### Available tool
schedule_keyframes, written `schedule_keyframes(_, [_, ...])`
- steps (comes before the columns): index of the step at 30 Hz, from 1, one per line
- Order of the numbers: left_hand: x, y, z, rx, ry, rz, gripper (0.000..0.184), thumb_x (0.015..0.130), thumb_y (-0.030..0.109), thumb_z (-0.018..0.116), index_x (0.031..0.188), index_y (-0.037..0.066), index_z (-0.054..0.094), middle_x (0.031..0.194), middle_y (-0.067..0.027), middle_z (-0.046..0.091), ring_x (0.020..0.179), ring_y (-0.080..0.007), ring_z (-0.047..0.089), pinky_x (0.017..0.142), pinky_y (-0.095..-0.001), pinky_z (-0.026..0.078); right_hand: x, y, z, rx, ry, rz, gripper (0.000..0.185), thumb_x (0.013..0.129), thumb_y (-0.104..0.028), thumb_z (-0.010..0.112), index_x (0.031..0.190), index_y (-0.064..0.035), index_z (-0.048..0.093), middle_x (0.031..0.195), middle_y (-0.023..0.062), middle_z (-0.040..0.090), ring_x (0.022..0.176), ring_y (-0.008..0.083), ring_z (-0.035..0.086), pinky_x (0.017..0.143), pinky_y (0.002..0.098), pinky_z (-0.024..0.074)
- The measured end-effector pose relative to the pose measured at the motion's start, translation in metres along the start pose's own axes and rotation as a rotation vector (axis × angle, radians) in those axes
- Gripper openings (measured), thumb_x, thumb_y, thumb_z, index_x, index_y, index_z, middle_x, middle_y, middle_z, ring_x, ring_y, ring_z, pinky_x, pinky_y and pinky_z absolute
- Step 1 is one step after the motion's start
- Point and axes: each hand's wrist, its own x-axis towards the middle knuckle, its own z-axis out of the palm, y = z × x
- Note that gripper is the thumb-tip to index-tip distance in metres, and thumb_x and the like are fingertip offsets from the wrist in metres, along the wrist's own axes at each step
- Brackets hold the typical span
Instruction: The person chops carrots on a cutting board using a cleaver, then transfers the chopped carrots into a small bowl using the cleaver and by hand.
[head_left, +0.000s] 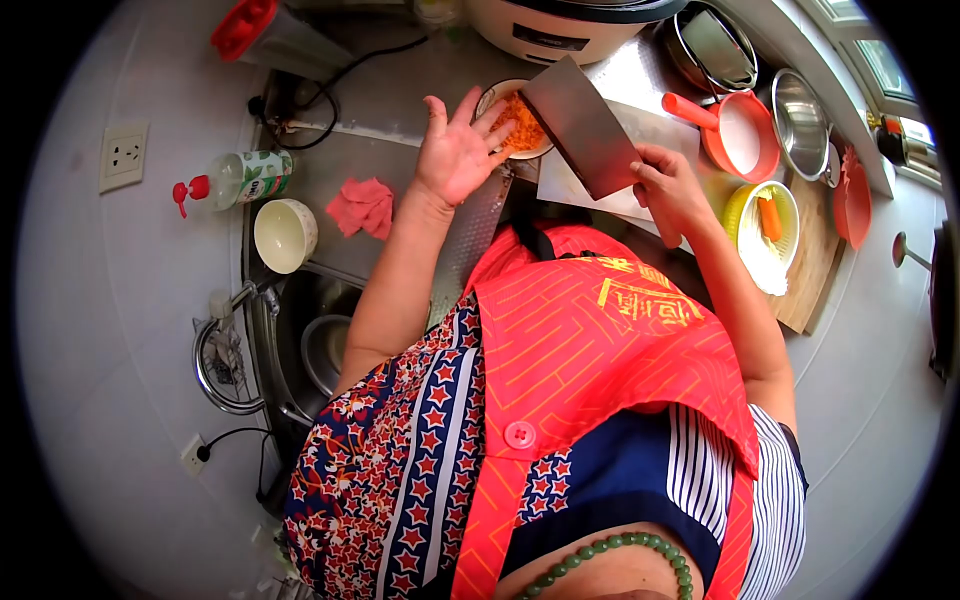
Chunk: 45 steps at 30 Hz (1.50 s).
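Note:
My right hand [672, 190] grips a broad-bladed cleaver [590, 130], its blade tilted over the bowl's right side and the white cutting board [665, 128]. Finely chopped orange bits, which look like carrot [521, 130], fill the pale bowl [541, 151]. Just left of that bowl, my left hand [458, 148] is palm-up with its fingers spread, holding nothing. Its fingertips overlap the bowl's edge in view; whether they touch it I cannot tell.
A yellow basket [738, 215] with a carrot piece [770, 218], a red dipper [742, 135] and a steel bowl [800, 115] stand at right. A rice cooker [545, 38] is behind. Leftward are a pink cloth [362, 207], a cream bowl [285, 236], a soap bottle [240, 180] and the sink [300, 300].

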Motion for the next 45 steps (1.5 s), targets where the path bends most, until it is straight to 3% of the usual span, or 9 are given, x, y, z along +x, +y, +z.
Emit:
schedule_keyframes(9, [0.007, -0.005, 0.007, 0.008, -0.039, 0.125, 0.091, 0.084, 0.078, 0.028, 0.151, 0.021, 0.008, 0.155, -0.0116, 0.020, 0.136, -0.0370, 0.029, 0.111, -0.0559, 0.016, -0.011, 0.001, 0.015, 0.083, -0.119, 0.079, 0.023, 0.093, -0.006, 0.050, 0.112, 0.0011, 0.063, 0.081, 0.0002, 0.062, 0.056, 0.0058, 0.047, 0.053, 0.0217, 0.0409])
schedule_keyframes(12, [0.006, -0.001, 0.003, 0.057, -0.009, 0.116, 0.090, 0.084, 0.077, 0.028, 0.151, 0.021, 0.007, 0.156, -0.0110, 0.018, 0.136, -0.0376, 0.029, 0.110, -0.0564, 0.019, -0.010, 0.006, 0.005, 0.063, -0.009, 0.071, 0.023, 0.093, -0.006, 0.051, 0.111, 0.0010, 0.063, 0.080, 0.0006, 0.061, 0.056, 0.0057, 0.047, 0.052, 0.0219, 0.0407])
schedule_keyframes(21, [0.013, -0.002, 0.006, 0.033, -0.070, 0.155, 0.092, 0.082, 0.079, 0.029, 0.151, 0.021, 0.009, 0.157, -0.0109, 0.011, 0.136, -0.0456, 0.024, 0.111, -0.0577, 0.017, -0.017, -0.009, 0.009, 0.100, -0.126, 0.104, 0.021, 0.092, -0.006, 0.051, 0.109, 0.0012, 0.063, 0.078, -0.0007, 0.059, 0.055, 0.0059, 0.047, 0.052, 0.0214, 0.0397])
schedule_keyframes(25, [0.009, 0.005, 0.006, -0.077, -0.004, 0.097, 0.089, 0.085, 0.077, 0.029, 0.150, 0.020, 0.014, 0.157, -0.0111, 0.011, 0.138, -0.0402, 0.023, 0.111, -0.0581, 0.017, -0.007, 0.007, -0.005, 0.033, 0.012, 0.031, 0.021, 0.092, -0.006, 0.051, 0.108, 0.0015, 0.063, 0.079, -0.0004, 0.060, 0.055, 0.0059, 0.047, 0.051, 0.0215, 0.0395])
schedule_keyframes(33, [0.013, -0.003, 0.010, -0.028, 0.071, 0.228, 0.087, 0.085, 0.076, 0.030, 0.151, 0.020, 0.015, 0.156, -0.0088, 0.006, 0.139, -0.0372, 0.019, 0.111, -0.0602, 0.014, -0.020, -0.005, 0.010, -0.020, -0.160, 0.084, 0.023, 0.092, -0.007, 0.052, 0.110, 0.0006, 0.063, 0.076, -0.0011, 0.058, 0.057, 0.0053, 0.046, 0.052, 0.0212, 0.0382])
schedule_keyframes(39, [0.010, -0.004, 0.009, 0.044, 0.080, 0.274, 0.091, 0.084, 0.077, 0.032, 0.152, 0.022, 0.008, 0.157, -0.0060, 0.003, 0.141, -0.0360, 0.013, 0.112, -0.0584, 0.015, -0.009, 0.009, -0.004, 0.003, -0.018, 0.076, 0.022, 0.093, -0.006, 0.051, 0.110, 0.0011, 0.062, 0.078, -0.0014, 0.059, 0.056, 0.0051, 0.045, 0.051, 0.0206, 0.0376])
schedule_keyframes(45, [0.013, -0.008, 0.006, 0.097, 0.014, 0.289, 0.092, 0.083, 0.078, 0.032, 0.152, 0.023, 0.004, 0.158, -0.0055, 0.002, 0.142, -0.0367, 0.014, 0.112, -0.0591, 0.014, -0.019, -0.006, 0.002, 0.019, -0.131, 0.100, 0.020, 0.093, -0.005, 0.051, 0.108, 0.0002, 0.063, 0.076, -0.0025, 0.057, 0.055, 0.0052, 0.045, 0.051, 0.0208, 0.0375])
